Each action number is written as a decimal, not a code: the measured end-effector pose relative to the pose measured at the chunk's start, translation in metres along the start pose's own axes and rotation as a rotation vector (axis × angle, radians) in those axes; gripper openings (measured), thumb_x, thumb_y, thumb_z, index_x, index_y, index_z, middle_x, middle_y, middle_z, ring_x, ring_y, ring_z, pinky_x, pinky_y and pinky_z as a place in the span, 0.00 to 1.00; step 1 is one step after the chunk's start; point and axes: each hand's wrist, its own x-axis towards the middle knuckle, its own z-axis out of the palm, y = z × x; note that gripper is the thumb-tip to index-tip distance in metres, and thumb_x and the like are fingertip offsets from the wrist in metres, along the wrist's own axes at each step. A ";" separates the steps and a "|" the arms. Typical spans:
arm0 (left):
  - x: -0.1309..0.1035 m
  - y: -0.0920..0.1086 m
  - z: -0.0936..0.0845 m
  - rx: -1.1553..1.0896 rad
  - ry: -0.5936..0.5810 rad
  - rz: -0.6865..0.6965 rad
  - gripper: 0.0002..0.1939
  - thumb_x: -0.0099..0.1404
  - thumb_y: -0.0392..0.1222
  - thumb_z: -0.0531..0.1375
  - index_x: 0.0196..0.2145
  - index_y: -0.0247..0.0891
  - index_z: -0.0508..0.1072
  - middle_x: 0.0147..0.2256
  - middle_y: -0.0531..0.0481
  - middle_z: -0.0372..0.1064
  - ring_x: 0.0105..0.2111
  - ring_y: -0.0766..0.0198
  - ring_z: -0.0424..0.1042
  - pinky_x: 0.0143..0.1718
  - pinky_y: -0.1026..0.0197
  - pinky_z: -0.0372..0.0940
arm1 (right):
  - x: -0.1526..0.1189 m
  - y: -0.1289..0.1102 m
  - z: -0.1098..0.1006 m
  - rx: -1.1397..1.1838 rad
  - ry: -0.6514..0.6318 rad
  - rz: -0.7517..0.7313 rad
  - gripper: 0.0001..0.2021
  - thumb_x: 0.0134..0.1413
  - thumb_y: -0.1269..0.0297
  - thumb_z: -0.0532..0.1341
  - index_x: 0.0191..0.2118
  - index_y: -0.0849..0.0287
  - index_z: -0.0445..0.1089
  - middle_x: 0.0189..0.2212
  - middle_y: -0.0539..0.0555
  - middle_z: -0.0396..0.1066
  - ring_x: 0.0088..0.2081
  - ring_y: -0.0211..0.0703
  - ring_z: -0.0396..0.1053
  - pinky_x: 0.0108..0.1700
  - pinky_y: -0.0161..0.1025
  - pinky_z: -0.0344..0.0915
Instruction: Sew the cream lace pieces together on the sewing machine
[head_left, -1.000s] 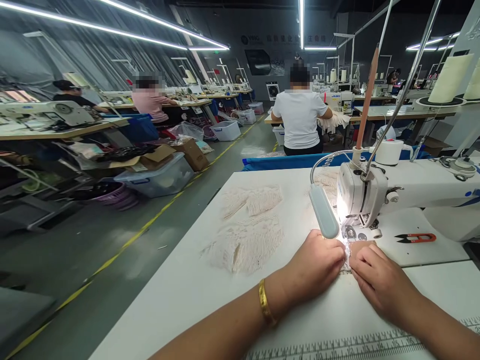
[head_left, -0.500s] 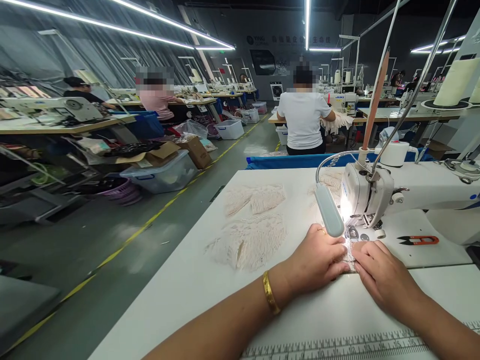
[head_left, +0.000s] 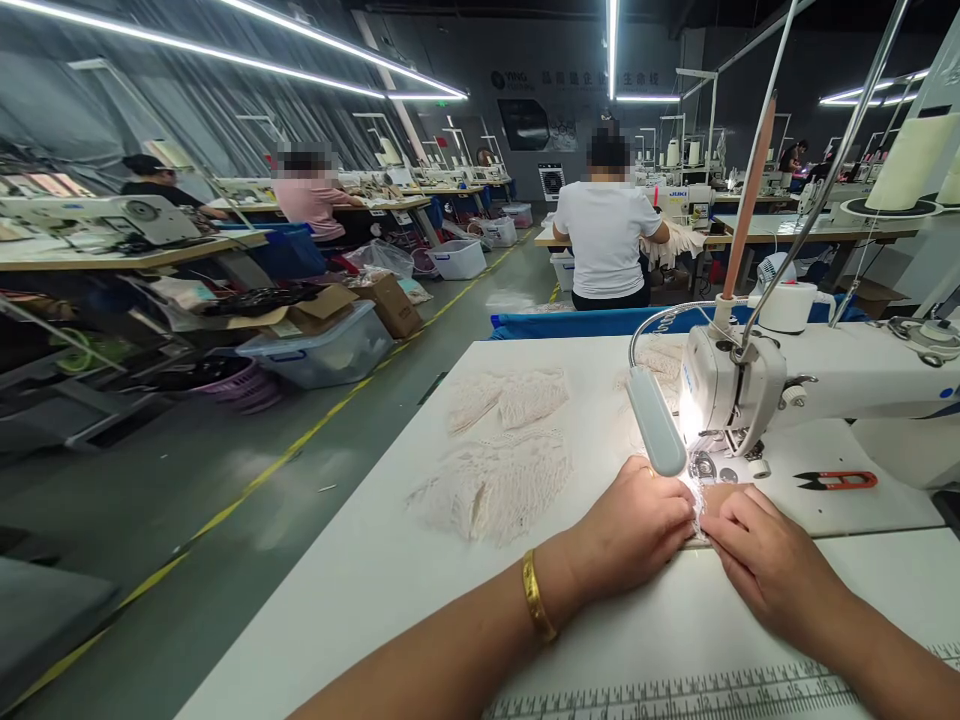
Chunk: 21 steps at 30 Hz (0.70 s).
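Observation:
Under the needle area of the white sewing machine (head_left: 724, 385), a narrow piece of pale lace fabric (head_left: 698, 505) lies between my hands. My left hand (head_left: 637, 520), a gold bangle at its wrist, has its fingers closed on the lace's left edge. Closed at the right edge is my right hand (head_left: 757, 545), thumb and forefinger pinched together. Most of the lace is hidden by the fingers. A grey-green lamp head (head_left: 655, 420) hangs just above my left hand. More cream lace pieces (head_left: 502, 450) lie flat on the table to the left.
Orange-handled thread snips (head_left: 836, 481) rest on the machine bed at right. A printed ruler scale (head_left: 675, 695) runs along the table's front edge. Thread cones (head_left: 911, 165) stand at the upper right. Ahead, a person in a white shirt (head_left: 609, 240) sits at another machine.
My left fingers have drawn in tighter on the lace, the thumb tucking in. My right fingers have curled into a pinch. The lace between them looks narrower.

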 end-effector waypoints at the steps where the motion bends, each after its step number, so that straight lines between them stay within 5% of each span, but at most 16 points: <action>1: 0.000 0.001 0.000 -0.002 -0.004 0.004 0.10 0.73 0.39 0.56 0.35 0.40 0.76 0.35 0.47 0.75 0.37 0.58 0.73 0.44 0.54 0.65 | 0.000 0.000 0.000 -0.004 0.004 -0.003 0.14 0.66 0.79 0.51 0.47 0.57 0.70 0.32 0.53 0.63 0.35 0.46 0.59 0.34 0.42 0.61; 15: 0.007 -0.004 -0.004 -0.011 0.033 -0.054 0.09 0.73 0.41 0.57 0.38 0.40 0.76 0.39 0.46 0.75 0.43 0.55 0.73 0.47 0.52 0.65 | 0.000 0.000 0.000 -0.025 0.013 0.027 0.13 0.70 0.75 0.51 0.47 0.57 0.71 0.34 0.54 0.65 0.35 0.47 0.62 0.34 0.43 0.65; 21: 0.017 -0.035 -0.009 0.057 0.048 -0.433 0.11 0.74 0.46 0.55 0.43 0.39 0.74 0.47 0.42 0.75 0.50 0.48 0.71 0.51 0.47 0.65 | -0.004 0.005 0.003 -0.004 0.012 0.024 0.11 0.71 0.72 0.52 0.49 0.55 0.70 0.33 0.54 0.65 0.35 0.48 0.65 0.35 0.44 0.67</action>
